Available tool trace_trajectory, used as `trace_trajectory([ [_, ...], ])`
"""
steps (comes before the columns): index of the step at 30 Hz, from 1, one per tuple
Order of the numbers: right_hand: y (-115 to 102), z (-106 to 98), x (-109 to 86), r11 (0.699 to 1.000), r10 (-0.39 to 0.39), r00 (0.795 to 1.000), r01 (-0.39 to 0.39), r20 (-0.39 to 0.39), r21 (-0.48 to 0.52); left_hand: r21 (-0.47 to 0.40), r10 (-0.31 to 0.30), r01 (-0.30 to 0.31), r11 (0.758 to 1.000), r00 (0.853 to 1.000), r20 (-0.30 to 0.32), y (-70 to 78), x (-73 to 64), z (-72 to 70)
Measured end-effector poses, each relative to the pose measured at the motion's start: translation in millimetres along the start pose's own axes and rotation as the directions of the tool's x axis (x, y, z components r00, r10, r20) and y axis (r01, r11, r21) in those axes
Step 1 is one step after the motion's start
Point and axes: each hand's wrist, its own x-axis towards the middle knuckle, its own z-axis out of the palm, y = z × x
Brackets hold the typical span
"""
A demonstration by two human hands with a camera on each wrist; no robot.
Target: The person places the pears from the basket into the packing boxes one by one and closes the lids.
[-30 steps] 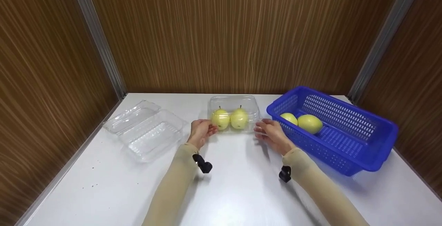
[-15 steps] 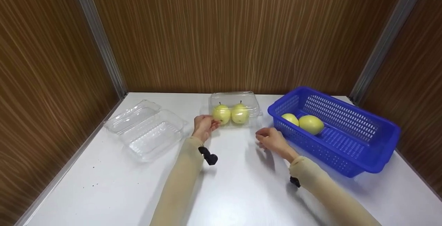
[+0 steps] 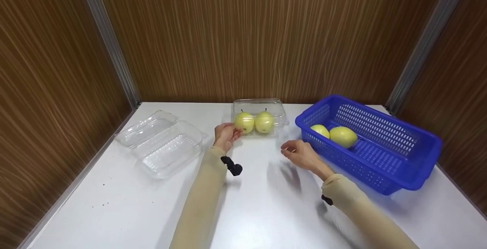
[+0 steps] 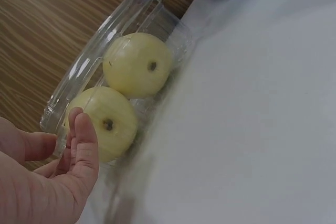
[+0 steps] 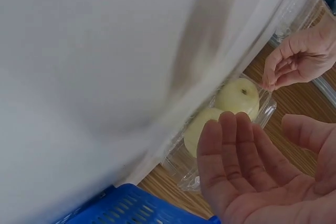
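Two yellow-green pears (image 3: 264, 122) sit side by side in a clear plastic clamshell box (image 3: 279, 114) near the back wall, its lid over them. At the box's front left corner, my left hand (image 3: 226, 133) pinches the edge between thumb and fingers; in the left wrist view the left hand (image 4: 58, 169) is beside the nearer pear (image 4: 107, 124). My right hand (image 3: 302, 154) hovers apart from the box, in front of its right side, fingers loosely bent around nothing. The right wrist view shows this right hand (image 5: 262, 177) palm up with fingers relaxed.
A blue perforated basket (image 3: 380, 156) with two more pears (image 3: 342, 137) stands right of my right hand. On the left, another clear clamshell box (image 3: 167, 144) lies opened flat on the white table (image 3: 251, 203). Wood-grain panels (image 3: 251, 40) enclose the back and sides.
The box with the two pears has slid slightly back toward the wall, my left hand following with it. My right hand has drawn back from the box's right corner toward me.
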Motion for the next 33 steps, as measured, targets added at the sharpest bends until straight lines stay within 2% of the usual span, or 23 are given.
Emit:
trace_trajectory([
  [3,1,-2,-2.4,0.999,-0.037,0.999,0.037,-0.029,-0.012,0.026,0.01,-0.01,1.0,1.0,0.004,-1.5,0.6,-1.0],
  [5,2,-5,-4.1,0.998,-0.054,0.998,0.053,-0.036,-0.024,0.084,0.021,-0.022,0.996,1.0,0.01,-2.1,-2.4,-2.6],
  [7,3,-9,-6.2,0.999,-0.044,0.998,0.043,-0.04,-0.031,0.201,0.039,-0.043,0.979,0.999,0.024,-2.0,-8.0,-4.0],
  [8,3,-11,-7.3,0.999,-0.038,0.998,0.036,-0.041,-0.033,0.287,0.054,-0.061,0.956,0.998,0.034,-1.6,-11.7,-5.0],
  [9,4,-13,-8.2,0.999,-0.035,0.999,0.034,-0.041,-0.034,0.38,0.07,-0.082,0.921,0.996,0.046,-0.8,-16.2,-5.6],
  [10,5,-14,-9.1,0.999,-0.038,0.998,0.036,-0.043,-0.035,0.474,0.086,-0.102,0.875,0.995,0.056,0.2,-20.3,-6.4],
  [12,6,-17,-11.0,0.998,-0.045,0.998,0.043,-0.047,-0.034,0.628,0.115,-0.135,0.767,0.991,0.072,3.3,-28.3,-8.8],
  [13,7,-18,-11.8,0.998,-0.051,0.998,0.049,-0.047,-0.034,0.689,0.134,-0.153,0.708,0.988,0.082,5.4,-32.3,-10.8],
  [14,9,-20,-12.6,0.998,-0.059,0.997,0.057,-0.045,-0.037,0.73,0.146,-0.167,0.663,0.985,0.093,7.9,-36.2,-12.6],
  [16,11,-23,-14.6,0.997,-0.067,0.996,0.065,-0.053,-0.043,0.781,0.161,-0.192,0.595,0.98,0.118,13.5,-43.0,-16.1],
  [18,13,-26,-17.2,0.998,-0.057,0.996,0.055,-0.066,-0.037,0.813,0.17,-0.217,0.54,0.974,0.147,19.5,-48.8,-19.7],
  [19,14,-28,-18.4,0.998,-0.06,0.995,0.057,-0.074,-0.039,0.823,0.169,-0.227,0.521,0.972,0.162,22.3,-51.4,-21.8],
  [22,15,-34,-22.9,0.998,-0.06,0.993,0.056,-0.1,-0.042,0.838,0.148,-0.236,0.492,0.971,0.186,29.2,-58.3,-28.0],
  [25,17,-40,-28.1,0.991,-0.118,0.983,0.108,-0.144,-0.078,0.857,0.143,-0.247,0.452,0.969,0.203,34.5,-65.4,-34.3],
  [27,18,-44,-31.7,0.985,-0.161,0.969,0.145,-0.185,-0.098,0.879,0.172,-0.28,0.387,0.958,0.229,37.5,-70.1,-39.2],
  [31,23,-51,-36.7,0.96,-0.265,0.922,0.223,-0.283,-0.172,0.903,0.242,-0.354,0.243,0.924,0.296,43.7,-81.5,-49.1],
  [32,24,-53,-37.9,0.955,-0.278,0.912,0.228,-0.301,-0.189,0.905,0.26,-0.369,0.211,0.914,0.312,45.2,-84.6,-51.8],
  [33,26,-56,-39.1,0.95,-0.291,0.903,0.233,-0.316,-0.209,0.904,0.274,-0.382,0.19,0.905,0.325,46.9,-87.8,-54.3],
])
